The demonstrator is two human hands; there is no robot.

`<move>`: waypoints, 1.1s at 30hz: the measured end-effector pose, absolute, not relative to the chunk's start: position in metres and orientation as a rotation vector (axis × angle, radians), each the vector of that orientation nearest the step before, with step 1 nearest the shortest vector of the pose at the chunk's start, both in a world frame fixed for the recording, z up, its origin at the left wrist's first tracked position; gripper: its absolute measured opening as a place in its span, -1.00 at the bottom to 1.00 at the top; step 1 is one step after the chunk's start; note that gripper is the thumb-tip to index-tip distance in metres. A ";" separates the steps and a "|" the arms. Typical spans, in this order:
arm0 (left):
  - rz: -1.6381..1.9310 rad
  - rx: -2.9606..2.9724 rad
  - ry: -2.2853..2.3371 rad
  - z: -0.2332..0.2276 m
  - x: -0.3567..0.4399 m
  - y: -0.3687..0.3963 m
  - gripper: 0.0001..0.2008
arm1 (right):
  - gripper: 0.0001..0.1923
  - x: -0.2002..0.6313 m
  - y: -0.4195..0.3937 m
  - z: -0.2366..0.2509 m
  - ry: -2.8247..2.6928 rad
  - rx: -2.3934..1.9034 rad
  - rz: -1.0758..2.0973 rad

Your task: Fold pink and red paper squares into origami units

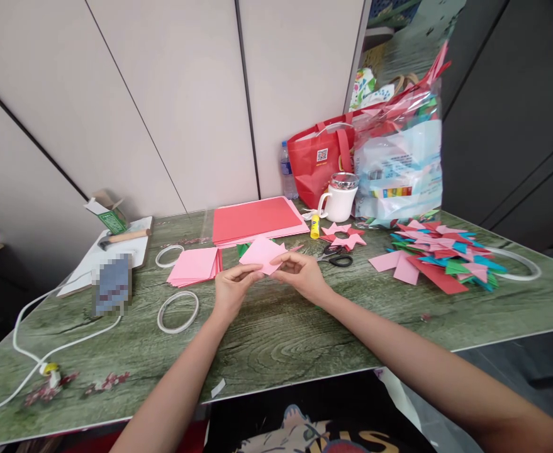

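Worktop, green wood-grain; near edge bare in front of the hands.

Left hand and right hand: both pinch one pink paper sheet, held just above the worktop's middle, fingertips closed on its lower edge.

Pink square stack: one, just left of the hands. Red paper stack: one, toward the far edge. Tape rings: two, one near the left hand, one behind it. Scissors: one pair, right of the hands. Glue stick: one. Folded pink stars: count unclear. Heap of coloured folded pieces: right side. White mug, red bag: far edge. Hammer: far left.
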State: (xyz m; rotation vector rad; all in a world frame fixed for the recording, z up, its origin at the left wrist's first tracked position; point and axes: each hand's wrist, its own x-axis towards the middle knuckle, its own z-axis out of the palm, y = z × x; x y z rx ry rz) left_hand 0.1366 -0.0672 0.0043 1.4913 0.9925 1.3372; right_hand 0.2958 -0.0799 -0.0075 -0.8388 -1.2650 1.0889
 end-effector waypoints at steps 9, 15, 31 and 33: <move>1.365 1.437 1.011 0.004 0.138 -0.068 -0.87 | -0.77 0.294 -0.080 -0.006 -1.234 -0.856 1.104; 1.365 1.339 0.935 0.002 0.141 -0.069 -0.83 | -0.72 0.293 -0.077 -0.012 -1.224 -0.875 1.103; 1.193 1.214 0.900 0.000 0.140 -0.066 -0.50 | -0.53 0.292 -0.077 -0.012 -1.136 -0.901 1.182; 1.185 1.205 0.908 0.000 0.140 -0.066 -0.53 | -0.54 0.292 -0.077 -0.012 -1.137 -0.905 1.197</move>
